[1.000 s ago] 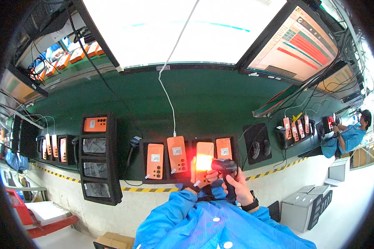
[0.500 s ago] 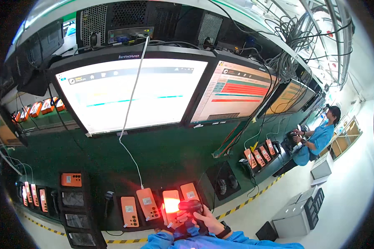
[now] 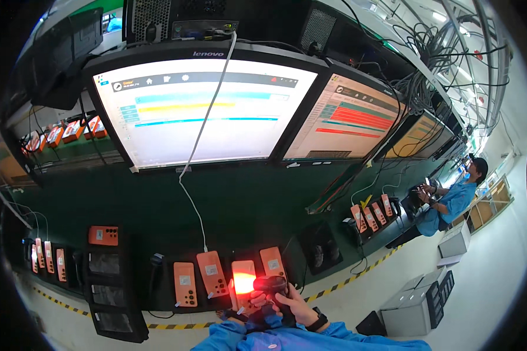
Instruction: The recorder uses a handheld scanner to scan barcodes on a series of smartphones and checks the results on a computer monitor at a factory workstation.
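Note:
My right hand [image 3: 297, 308] is closed round the grip of a black handheld barcode scanner [image 3: 269, 285]. Red light from it falls on an orange phone [image 3: 243, 269], which lies back up just left of the scanner's head. My left hand [image 3: 233, 299], partly hidden by the phone and scanner, grips that phone from below. Beside it are an orange phone joined to a white cable [image 3: 212, 272], another orange phone [image 3: 185, 284] farther left, and an orange phone [image 3: 271, 261] on the right. Pale labels show on their backs.
A black rack [image 3: 105, 281] at left holds an orange phone [image 3: 103, 235] in its top slot. Another scanner [image 3: 156, 269] stands beside it. Large monitors [image 3: 205, 117] hang above the green bench [image 3: 158, 205]. A co-worker [image 3: 451, 199] stands at the right.
The view has shifted, so the monitors and bench sit higher and further right. The bright screen now shows yellow and blue bands. My hands still hold the phone and the scanner.

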### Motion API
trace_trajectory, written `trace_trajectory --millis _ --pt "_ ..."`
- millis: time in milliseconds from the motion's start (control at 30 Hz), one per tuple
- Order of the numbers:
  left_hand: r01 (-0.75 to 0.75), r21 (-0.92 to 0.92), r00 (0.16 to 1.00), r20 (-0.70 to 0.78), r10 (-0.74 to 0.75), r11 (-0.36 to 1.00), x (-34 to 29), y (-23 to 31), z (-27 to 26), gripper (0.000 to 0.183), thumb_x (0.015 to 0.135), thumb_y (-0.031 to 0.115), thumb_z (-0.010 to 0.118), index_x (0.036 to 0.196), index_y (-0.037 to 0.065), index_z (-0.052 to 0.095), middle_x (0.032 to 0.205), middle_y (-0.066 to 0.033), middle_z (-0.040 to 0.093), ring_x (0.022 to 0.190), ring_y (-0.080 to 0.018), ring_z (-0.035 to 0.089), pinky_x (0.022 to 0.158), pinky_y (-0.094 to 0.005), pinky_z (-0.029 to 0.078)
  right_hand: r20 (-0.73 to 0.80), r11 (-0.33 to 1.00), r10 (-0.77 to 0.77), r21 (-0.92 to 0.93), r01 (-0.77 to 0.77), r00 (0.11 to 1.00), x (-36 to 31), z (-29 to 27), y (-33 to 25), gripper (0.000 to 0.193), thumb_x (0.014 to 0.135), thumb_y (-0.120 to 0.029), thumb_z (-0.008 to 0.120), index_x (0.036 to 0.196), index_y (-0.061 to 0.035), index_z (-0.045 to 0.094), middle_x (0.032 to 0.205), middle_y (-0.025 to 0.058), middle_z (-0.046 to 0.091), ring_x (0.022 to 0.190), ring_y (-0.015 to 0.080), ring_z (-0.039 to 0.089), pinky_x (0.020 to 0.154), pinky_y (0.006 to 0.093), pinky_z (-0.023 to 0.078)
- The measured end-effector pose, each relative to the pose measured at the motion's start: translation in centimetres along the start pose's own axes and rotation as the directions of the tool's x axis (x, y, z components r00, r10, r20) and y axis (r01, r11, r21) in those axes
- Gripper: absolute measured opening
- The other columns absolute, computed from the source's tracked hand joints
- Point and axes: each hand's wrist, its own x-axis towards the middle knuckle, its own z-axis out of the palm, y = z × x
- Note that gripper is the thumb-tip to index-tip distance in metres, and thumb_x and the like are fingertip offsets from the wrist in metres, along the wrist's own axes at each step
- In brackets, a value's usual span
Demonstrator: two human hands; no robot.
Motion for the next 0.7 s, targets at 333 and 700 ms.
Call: trace_trajectory --millis 333,700 --pt "-0.048 0.094 0.992 -0.110 0.058 0.994 -1.2 0.0 -0.3 0.078 0.075 0.079 0.040 0.102 0.007 0.050 0.068 -0.0020 0.040 0.055 -0.0121 0.037 0.051 -0.0253 0.032 0.086 0.999 0.014 0.030 -0.017 0.996 -0.1 0.3 0.6 0.040 0.093 -0.014 0.055 0.127 -0.0143 0.035 0.096 0.0062 0.053 0.071 0.0167 0.056 0.054 0.0278 0.047" --pt "-0.055 0.005 0.998 -0.024 0.055 0.998 -2.4 -0.2 -0.8 0.077 0.077 0.077 0.041 0.105 0.005 0.049 0.069 -0.0024 0.040 0.054 -0.0125 0.038 0.050 -0.0266 0.035 0.101 0.987 0.072 0.133 -0.085 0.992 -0.1 0.3 1.7 0.039 0.093 -0.015 0.054 0.127 -0.0150 0.035 0.103 0.0074 0.054 0.071 0.0166 0.055 0.054 0.0290 0.047"
